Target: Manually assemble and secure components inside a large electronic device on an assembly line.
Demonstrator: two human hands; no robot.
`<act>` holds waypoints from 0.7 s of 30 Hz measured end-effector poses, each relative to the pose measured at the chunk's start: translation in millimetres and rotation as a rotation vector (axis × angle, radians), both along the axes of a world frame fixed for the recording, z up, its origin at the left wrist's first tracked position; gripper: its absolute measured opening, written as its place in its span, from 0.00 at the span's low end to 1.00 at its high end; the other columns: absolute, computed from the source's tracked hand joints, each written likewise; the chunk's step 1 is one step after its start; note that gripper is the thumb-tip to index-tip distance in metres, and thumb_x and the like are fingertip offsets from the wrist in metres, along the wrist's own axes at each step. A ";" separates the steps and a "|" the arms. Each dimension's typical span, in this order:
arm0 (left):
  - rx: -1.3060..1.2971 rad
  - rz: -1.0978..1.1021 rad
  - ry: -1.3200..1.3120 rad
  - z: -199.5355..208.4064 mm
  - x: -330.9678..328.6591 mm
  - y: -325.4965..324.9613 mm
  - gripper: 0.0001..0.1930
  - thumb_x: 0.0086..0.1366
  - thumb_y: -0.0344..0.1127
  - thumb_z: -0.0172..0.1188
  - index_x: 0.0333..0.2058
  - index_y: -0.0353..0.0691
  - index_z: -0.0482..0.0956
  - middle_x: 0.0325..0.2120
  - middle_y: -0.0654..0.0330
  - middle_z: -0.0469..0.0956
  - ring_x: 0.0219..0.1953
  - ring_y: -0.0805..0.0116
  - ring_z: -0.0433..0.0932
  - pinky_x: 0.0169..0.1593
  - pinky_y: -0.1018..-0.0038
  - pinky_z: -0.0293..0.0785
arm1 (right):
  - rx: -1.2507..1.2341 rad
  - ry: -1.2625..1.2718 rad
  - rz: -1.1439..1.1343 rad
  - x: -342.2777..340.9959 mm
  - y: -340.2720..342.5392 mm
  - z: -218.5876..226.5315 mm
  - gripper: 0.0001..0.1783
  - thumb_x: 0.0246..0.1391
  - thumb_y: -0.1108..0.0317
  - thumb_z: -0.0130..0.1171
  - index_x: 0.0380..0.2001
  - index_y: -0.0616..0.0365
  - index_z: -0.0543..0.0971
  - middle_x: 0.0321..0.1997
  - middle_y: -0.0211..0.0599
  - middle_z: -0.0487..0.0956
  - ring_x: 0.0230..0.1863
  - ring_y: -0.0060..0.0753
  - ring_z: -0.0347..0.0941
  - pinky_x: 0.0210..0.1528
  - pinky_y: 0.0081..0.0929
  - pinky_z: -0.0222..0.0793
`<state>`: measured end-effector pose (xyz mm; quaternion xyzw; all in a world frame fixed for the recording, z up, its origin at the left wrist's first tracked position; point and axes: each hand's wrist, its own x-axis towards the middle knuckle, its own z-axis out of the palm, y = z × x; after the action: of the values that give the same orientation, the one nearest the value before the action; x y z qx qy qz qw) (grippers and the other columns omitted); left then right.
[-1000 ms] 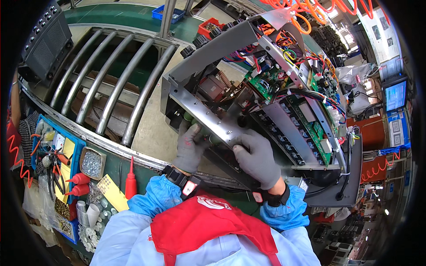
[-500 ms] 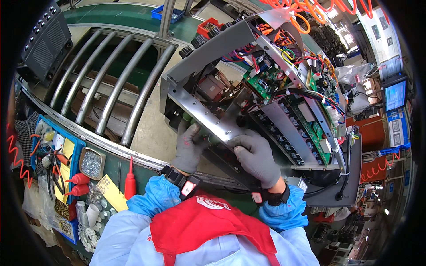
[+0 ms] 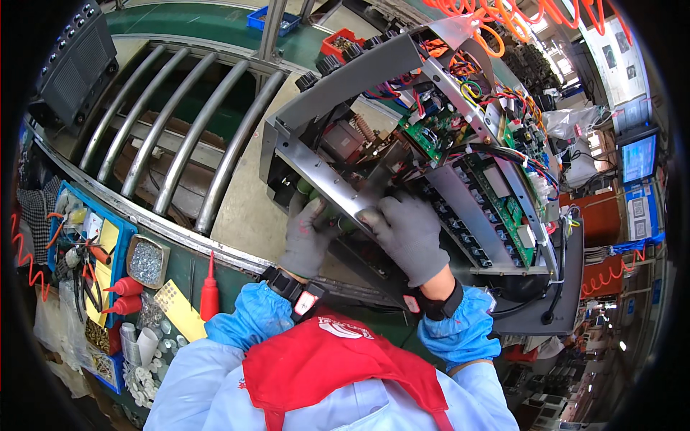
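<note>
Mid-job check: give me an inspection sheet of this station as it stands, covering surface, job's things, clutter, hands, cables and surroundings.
Surface: green bench edge beside a roller conveyor.
Job's things: open metal chassis tilted on the conveyor, green circuit boards exposed; a bare metal rail runs along its near edge.
Clutter: tray of screws, red-handled screwdrivers and small parts at the left.
Hands: left hand, grey-gloved, under the rail; right hand, grey-gloved, laid over the rail's end. Whether either grips cannot be told.
Cables: coloured wiring inside the chassis; orange coiled hose overhead.
Surroundings: lit monitor at the right; black unit at the upper left.
</note>
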<state>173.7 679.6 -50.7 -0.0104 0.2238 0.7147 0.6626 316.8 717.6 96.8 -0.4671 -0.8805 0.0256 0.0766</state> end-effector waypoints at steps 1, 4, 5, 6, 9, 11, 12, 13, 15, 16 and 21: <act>-0.003 0.005 0.002 0.2 0.2 0.0 0.32 0.65 0.36 0.61 0.67 0.50 0.62 0.56 0.58 0.72 0.57 0.56 0.75 0.52 0.43 0.80 | 0.015 0.055 0.000 0.5 -1.7 1.0 0.07 0.53 0.64 0.61 0.32 0.54 0.82 0.34 0.44 0.78 0.38 0.51 0.76 0.39 0.47 0.71; -0.016 0.009 0.014 -1.2 1.1 -0.4 0.29 0.66 0.37 0.60 0.65 0.51 0.64 0.55 0.59 0.74 0.55 0.58 0.77 0.51 0.45 0.80 | -0.002 0.222 0.000 0.1 -8.9 5.1 0.10 0.52 0.65 0.60 0.36 0.56 0.83 0.35 0.46 0.79 0.38 0.52 0.77 0.42 0.47 0.73; -0.030 0.003 0.027 -2.1 1.4 -0.3 0.26 0.68 0.38 0.58 0.63 0.51 0.66 0.54 0.60 0.75 0.55 0.59 0.77 0.49 0.47 0.81 | -0.142 0.268 -0.021 1.8 -11.0 8.2 0.12 0.51 0.65 0.60 0.37 0.57 0.84 0.35 0.47 0.79 0.37 0.51 0.77 0.41 0.44 0.73; -0.043 -0.003 0.040 -3.1 1.8 0.1 0.23 0.69 0.40 0.57 0.62 0.50 0.67 0.54 0.60 0.76 0.54 0.60 0.78 0.48 0.49 0.81 | -0.291 0.299 -0.034 5.2 -12.2 12.6 0.13 0.50 0.66 0.60 0.38 0.59 0.84 0.35 0.48 0.78 0.37 0.50 0.77 0.40 0.42 0.73; -0.009 -0.009 -0.003 -5.4 1.3 1.1 0.31 0.64 0.36 0.61 0.66 0.51 0.63 0.53 0.59 0.74 0.52 0.57 0.78 0.49 0.45 0.82 | -0.314 0.362 -0.131 8.6 -16.1 14.8 0.16 0.48 0.69 0.58 0.40 0.61 0.84 0.36 0.48 0.78 0.35 0.47 0.78 0.39 0.39 0.73; -0.018 -0.020 -0.013 -4.8 0.6 1.6 0.32 0.64 0.36 0.62 0.66 0.51 0.62 0.53 0.59 0.74 0.53 0.57 0.78 0.48 0.46 0.82 | -0.126 0.335 -0.140 7.1 -16.6 10.1 0.17 0.48 0.70 0.56 0.41 0.62 0.84 0.36 0.50 0.78 0.33 0.46 0.78 0.39 0.39 0.74; -0.031 -0.025 -0.018 -3.7 0.2 1.8 0.32 0.64 0.37 0.62 0.66 0.51 0.62 0.54 0.59 0.74 0.53 0.57 0.78 0.48 0.46 0.82 | -0.142 0.319 -0.113 9.3 -16.3 10.1 0.17 0.49 0.71 0.55 0.42 0.63 0.84 0.36 0.50 0.78 0.33 0.46 0.78 0.38 0.38 0.74; -0.024 -0.017 -0.009 -2.1 0.0 1.6 0.32 0.64 0.37 0.62 0.66 0.51 0.62 0.54 0.59 0.74 0.53 0.57 0.78 0.48 0.46 0.82 | -0.184 0.290 -0.079 10.1 -15.7 9.0 0.17 0.49 0.71 0.55 0.42 0.63 0.84 0.36 0.50 0.78 0.33 0.46 0.78 0.38 0.38 0.74; -0.023 0.002 0.003 1.9 -0.1 0.1 0.32 0.64 0.37 0.61 0.66 0.51 0.62 0.54 0.59 0.74 0.53 0.57 0.77 0.48 0.46 0.82 | -0.298 0.319 -0.065 11.5 -15.7 8.0 0.17 0.49 0.72 0.54 0.42 0.63 0.83 0.37 0.50 0.78 0.33 0.48 0.78 0.38 0.38 0.74; -0.029 0.003 0.007 3.9 -0.2 -0.5 0.32 0.64 0.37 0.61 0.66 0.51 0.62 0.54 0.59 0.74 0.53 0.57 0.77 0.48 0.45 0.82 | -0.370 0.377 -0.085 11.3 -16.0 7.5 0.18 0.49 0.72 0.53 0.43 0.63 0.83 0.37 0.51 0.78 0.34 0.49 0.78 0.39 0.38 0.73; -0.030 0.006 0.022 7.7 0.0 -1.3 0.32 0.65 0.37 0.60 0.66 0.50 0.62 0.54 0.58 0.74 0.53 0.56 0.77 0.49 0.45 0.82 | -0.275 0.357 -0.083 10.6 -17.9 9.4 0.16 0.50 0.73 0.53 0.40 0.62 0.84 0.37 0.50 0.79 0.37 0.49 0.77 0.41 0.38 0.73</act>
<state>173.7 678.3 -43.0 -0.0133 0.2416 0.7134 0.6576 327.4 699.7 106.2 -0.4969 -0.8214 0.2244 0.1675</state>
